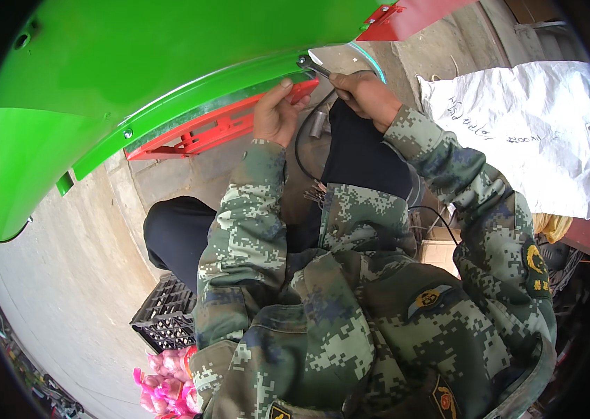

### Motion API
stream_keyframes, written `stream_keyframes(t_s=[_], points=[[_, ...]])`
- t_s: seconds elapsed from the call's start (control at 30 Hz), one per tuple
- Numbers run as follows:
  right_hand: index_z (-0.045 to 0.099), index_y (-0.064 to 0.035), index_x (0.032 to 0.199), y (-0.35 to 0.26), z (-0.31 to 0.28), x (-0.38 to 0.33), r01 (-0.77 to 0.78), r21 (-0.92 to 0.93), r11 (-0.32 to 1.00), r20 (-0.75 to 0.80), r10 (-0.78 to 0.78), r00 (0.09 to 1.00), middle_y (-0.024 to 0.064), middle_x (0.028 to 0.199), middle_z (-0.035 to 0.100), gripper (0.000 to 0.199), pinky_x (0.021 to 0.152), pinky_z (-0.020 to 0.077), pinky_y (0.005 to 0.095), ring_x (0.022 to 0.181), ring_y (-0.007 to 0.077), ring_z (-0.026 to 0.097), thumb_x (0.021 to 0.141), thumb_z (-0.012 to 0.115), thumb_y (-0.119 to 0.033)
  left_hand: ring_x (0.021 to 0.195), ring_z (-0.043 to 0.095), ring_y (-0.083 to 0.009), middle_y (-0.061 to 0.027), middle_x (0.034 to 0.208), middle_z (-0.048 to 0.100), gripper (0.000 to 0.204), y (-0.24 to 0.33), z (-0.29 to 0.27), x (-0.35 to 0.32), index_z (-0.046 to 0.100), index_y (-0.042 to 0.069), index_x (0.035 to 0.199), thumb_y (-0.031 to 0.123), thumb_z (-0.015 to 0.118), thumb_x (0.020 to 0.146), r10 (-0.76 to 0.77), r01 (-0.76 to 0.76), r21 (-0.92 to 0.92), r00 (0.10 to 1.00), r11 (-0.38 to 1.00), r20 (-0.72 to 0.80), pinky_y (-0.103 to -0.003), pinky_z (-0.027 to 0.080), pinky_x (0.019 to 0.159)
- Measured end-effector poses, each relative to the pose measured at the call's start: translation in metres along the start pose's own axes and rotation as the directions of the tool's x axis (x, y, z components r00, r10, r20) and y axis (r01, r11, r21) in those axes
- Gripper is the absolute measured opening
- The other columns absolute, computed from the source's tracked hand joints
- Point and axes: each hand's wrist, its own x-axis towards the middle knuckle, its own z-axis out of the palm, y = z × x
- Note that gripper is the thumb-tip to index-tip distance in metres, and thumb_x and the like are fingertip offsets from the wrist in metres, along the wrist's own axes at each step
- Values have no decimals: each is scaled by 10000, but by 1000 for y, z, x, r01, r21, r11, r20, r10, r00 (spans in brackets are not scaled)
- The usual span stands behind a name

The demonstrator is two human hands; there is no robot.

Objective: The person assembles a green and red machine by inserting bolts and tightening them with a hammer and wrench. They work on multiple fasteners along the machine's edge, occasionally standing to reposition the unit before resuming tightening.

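A large, glossy green metal machine body (169,56) with a curved lower flange fills the upper left. Facing it is the person, in a green digital-camouflage jacket (351,307) and black trousers. A big, creased white sheet (518,140) with dark handwriting lies to the right. Along the underside of the flange runs a long, red metal frame (218,133) with slot-like openings. Down at the lower left, a black plastic lattice crate (167,318) stands near bright pink mesh bags (166,384) of pale round things. The left hand (277,115) is half curled at the red frame's right end; whether it grips or only touches, I cannot tell. The right hand (368,96) is closed around a dark metal wrench (318,68), whose head sits at the flange's edge, just above that end. Smallest is a silvery bolt (127,133) farther left on the flange.
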Motion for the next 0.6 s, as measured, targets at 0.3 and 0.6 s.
stream_keyframes(t_s=[0.3, 0.6], points=[[485, -110, 721, 20, 52, -15, 157, 194, 968, -154, -128, 980, -69, 537, 324, 329, 409, 163, 269, 422, 57, 252, 991, 502, -297, 1107, 600, -233, -43, 1171, 666, 274, -3, 1, 0, 618, 119, 1153, 166, 674, 889, -10, 10, -46, 1000, 999, -9, -461, 441, 922], [473, -122, 724, 14, 42, -18, -80, 516, 853, 82, 43, 996, -74, 564, 303, 279, 422, 169, 263, 437, 50, 228, 977, 489, -237, 1051, 647, -251, -80, 1108, 686, 260, -5, 2, 1, 606, 108, 1154, 188, 660, 913, -73, 68, -95, 996, 993, -44, -444, 457, 924]])
